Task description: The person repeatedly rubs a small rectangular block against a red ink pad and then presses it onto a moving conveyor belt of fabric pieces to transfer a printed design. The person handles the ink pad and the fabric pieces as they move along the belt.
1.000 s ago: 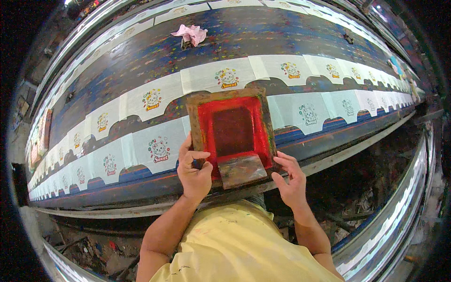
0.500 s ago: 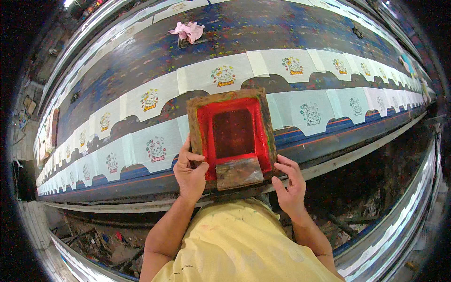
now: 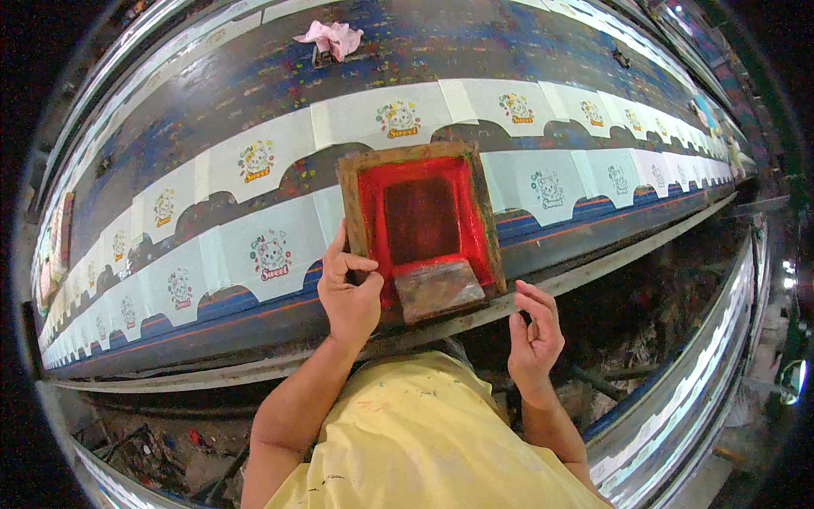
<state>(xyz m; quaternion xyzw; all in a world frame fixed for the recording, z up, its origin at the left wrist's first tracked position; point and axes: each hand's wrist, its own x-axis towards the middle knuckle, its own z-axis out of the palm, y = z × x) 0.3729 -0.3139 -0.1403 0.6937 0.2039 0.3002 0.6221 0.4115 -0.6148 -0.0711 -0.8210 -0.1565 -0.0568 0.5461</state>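
Observation:
A wooden screen-printing frame (image 3: 409,156), smeared with red ink around a dark mesh window, rests over the nearer row of cloth pieces. Inside its near end leans a flat squeegee (image 3: 441,291), stained brown and grey. My left hand (image 3: 349,297) grips the frame's left side near the lower corner, fingers bent and thumb towards the front. Just off the lower right corner is my right hand (image 3: 536,341), empty, its fingers curved and apart from the thumb. Left of the frame lies a pale cloth piece (image 3: 240,280) printed with a cartoon cat in outline and red lettering.
Behind runs another row of white cloth pieces (image 3: 356,119) with coloured cat prints. A crumpled pink cloth (image 3: 332,39) sits on the ink-spotted dark table (image 3: 407,64). The table's near rail (image 3: 254,371) passes in front of my body. Right of the frame are outline-printed pieces (image 3: 543,180).
My right hand has come away from the frame's right side, moving slightly right and towards me. My left hand stays at the left side. The whole view has shifted slightly.

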